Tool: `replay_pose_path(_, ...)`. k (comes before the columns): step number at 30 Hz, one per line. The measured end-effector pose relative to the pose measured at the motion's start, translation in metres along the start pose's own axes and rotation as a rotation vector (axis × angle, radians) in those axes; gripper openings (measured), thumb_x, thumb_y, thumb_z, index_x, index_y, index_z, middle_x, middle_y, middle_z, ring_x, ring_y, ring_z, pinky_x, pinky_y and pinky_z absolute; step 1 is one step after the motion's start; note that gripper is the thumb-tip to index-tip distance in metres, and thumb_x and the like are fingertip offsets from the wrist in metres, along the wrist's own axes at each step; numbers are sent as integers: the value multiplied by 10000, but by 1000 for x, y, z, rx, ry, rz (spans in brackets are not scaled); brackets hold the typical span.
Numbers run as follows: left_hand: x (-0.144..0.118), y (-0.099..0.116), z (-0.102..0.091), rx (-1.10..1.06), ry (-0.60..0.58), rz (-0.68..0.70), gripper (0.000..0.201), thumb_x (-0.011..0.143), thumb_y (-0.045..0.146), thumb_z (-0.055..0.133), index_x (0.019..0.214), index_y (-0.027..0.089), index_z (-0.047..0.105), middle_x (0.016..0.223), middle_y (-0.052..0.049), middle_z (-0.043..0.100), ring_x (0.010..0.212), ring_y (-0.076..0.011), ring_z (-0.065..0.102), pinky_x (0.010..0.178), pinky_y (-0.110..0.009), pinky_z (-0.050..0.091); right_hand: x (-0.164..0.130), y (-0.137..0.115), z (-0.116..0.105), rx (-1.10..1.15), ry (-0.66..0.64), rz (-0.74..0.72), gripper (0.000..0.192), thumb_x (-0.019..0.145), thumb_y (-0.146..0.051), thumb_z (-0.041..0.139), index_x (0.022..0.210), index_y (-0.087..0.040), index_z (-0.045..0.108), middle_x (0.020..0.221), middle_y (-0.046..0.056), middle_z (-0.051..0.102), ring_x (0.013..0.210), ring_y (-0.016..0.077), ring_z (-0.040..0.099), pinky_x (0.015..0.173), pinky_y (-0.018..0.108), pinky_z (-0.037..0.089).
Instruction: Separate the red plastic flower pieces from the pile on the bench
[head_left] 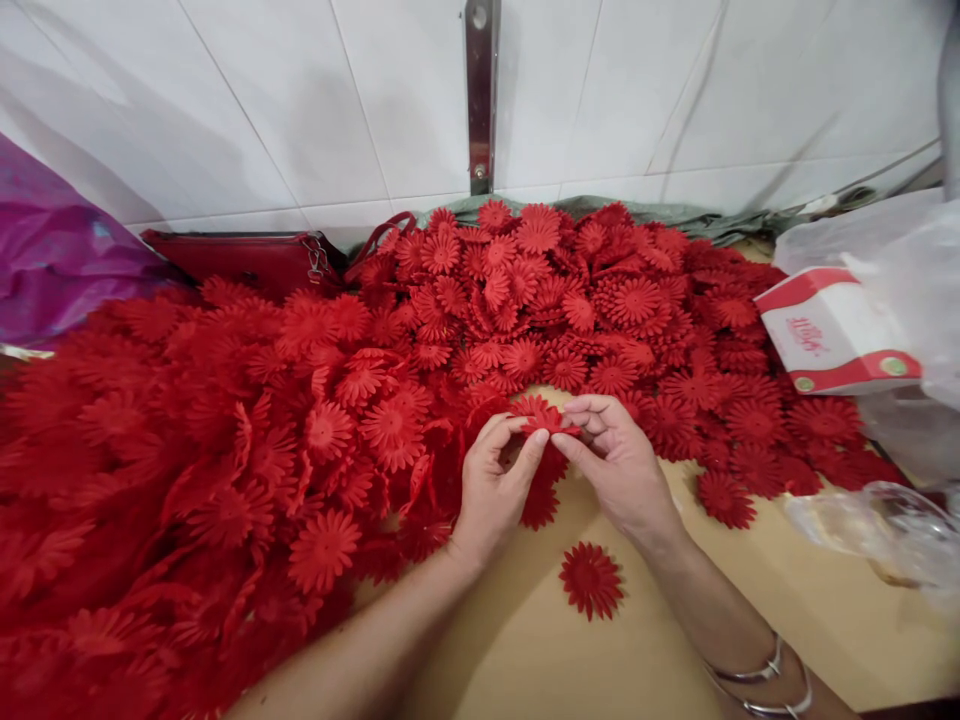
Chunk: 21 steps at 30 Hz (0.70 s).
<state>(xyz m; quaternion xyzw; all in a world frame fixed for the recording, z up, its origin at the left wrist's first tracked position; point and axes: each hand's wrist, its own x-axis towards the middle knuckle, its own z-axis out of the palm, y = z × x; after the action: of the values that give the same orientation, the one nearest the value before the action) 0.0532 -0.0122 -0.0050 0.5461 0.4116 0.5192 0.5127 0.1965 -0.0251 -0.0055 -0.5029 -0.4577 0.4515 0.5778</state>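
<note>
Fingers of the left hand [491, 482] and the right hand [621, 468], in the head view, are pinched on opposite edges of a red artificial flower [541, 413], beyond the loose flower [591, 580] on the counter [502, 645]. Left of that loose flower and beyond it spreads a heap of red flowers [394, 425]; a red-and-white box [829, 330] lies farther off to its right, a red handbag [232, 258] far beyond on its left. The step in hand seems to be two-handed working of the held petals; the next move probably calls for a light, even pinch.
</note>
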Motion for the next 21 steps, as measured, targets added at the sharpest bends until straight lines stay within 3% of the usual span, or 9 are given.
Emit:
replay_pose_path(5,2,-1,1,-106,61,-67,243,848,375,754,786,177,627,794,5,574,752,-130,528,726,-236,442,-3,-2,2,-26,24,-1,272,848,-326,767,1044,-270,586,884,-22,656,838,131,640,808,272,527)
replay_pose_path(9,4,3,1,-193,117,-136,350,775,419,814,719,176,569,725,32,540,689,-110,478,692,-228,423,-3,-5,-1,-161,6,-174,284,864,-293,753,1112,-291,613,1057,18,629,977,166,624,918,339,508)
replay_pose_path(13,4,5,1,-236,86,-152,349,759,425,826,704,165,600,731,19,575,718,-117,507,728,-239,439,-4,-6,-2,-355,-46,-309,184,891,-260,722,1070,-291,697,1146,50,604,1134,214,594,1002,394,480)
replay_pose_path(17,5,6,0,-237,43,-135,281,779,386,815,732,161,653,762,4,598,744,-125,527,748,-246,448,-2,-3,-3,-266,36,-254,47,906,-267,698,953,-269,695,1096,45,625,1106,208,621,1020,404,481)
replay_pose_path(21,5,6,1,-230,68,-135,265,817,370,779,737,170,625,743,19,552,707,-112,496,722,-234,443,3,2,-9,-25,167,-138,105,898,-287,704,941,-263,611,1209,40,664,1155,191,636,1047,391,468)
